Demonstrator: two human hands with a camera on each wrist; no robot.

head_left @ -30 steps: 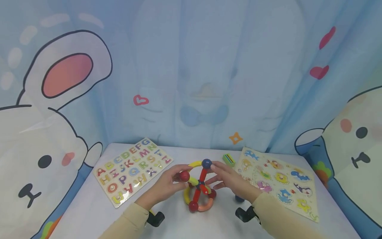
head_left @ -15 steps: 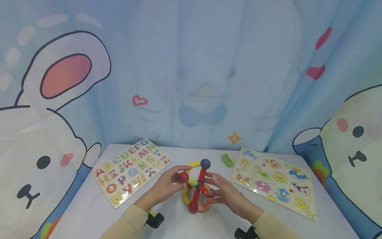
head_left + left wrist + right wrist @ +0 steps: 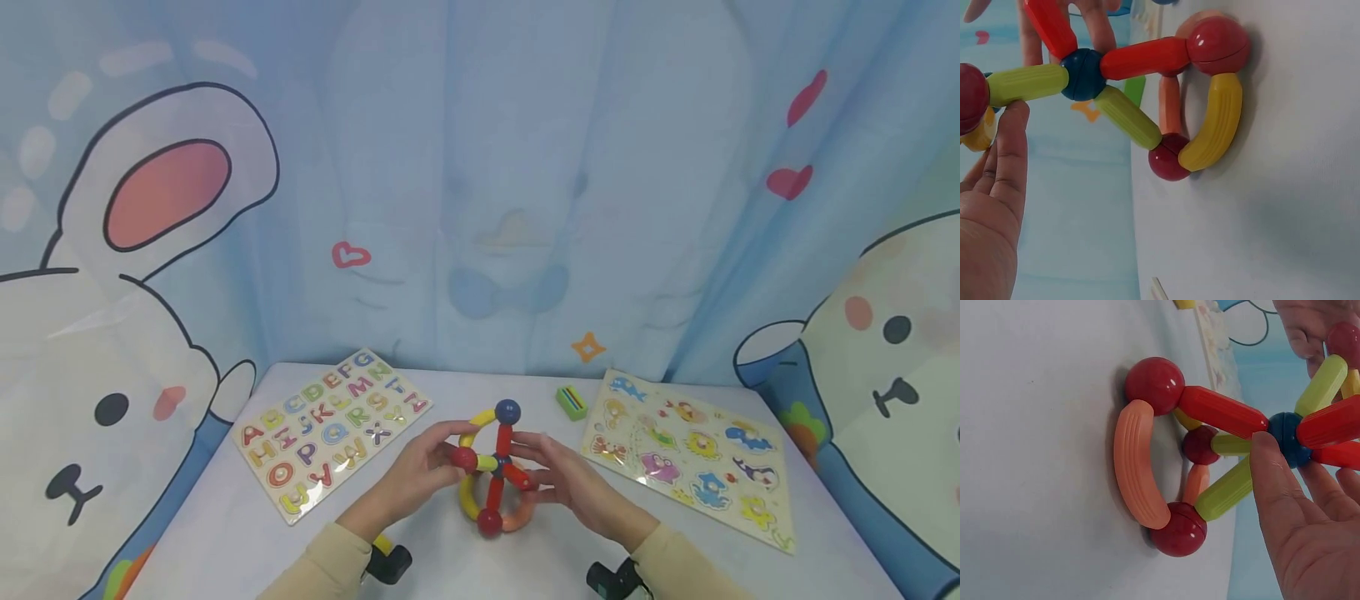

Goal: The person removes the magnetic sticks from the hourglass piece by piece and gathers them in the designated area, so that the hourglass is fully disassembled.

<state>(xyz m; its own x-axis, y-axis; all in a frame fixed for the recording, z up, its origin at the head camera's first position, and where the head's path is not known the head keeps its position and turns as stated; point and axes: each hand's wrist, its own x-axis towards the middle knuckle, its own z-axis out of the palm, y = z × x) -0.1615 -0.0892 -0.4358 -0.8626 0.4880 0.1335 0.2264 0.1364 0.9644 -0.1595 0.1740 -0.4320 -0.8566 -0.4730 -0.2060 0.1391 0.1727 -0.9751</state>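
A toy of magnetic sticks and balls (image 3: 494,493) stands on the table between the hands. Its base in the left wrist view has red balls (image 3: 1219,45), a curved yellow stick (image 3: 1219,125) and an orange one; straight red and lime sticks rise to a blue ball (image 3: 1082,74). A second blue ball (image 3: 507,412) tops the toy. The left hand (image 3: 411,475) holds its left side, by a red ball (image 3: 464,458) and a lime stick. On the right side, the right hand (image 3: 581,483) grips near the middle blue ball, its thumb against a red stick (image 3: 1225,411).
An alphabet board (image 3: 333,433) lies on the left of the white table (image 3: 450,567), and an animal puzzle board (image 3: 690,454) on the right. A small green striped block (image 3: 572,403) sits behind the toy. A blue cartoon curtain (image 3: 510,183) hangs at the back.
The right hand has come down from beside the top blue ball to the toy's middle. The toy has turned slightly, its top blue ball shifting left. The left hand keeps its hold.
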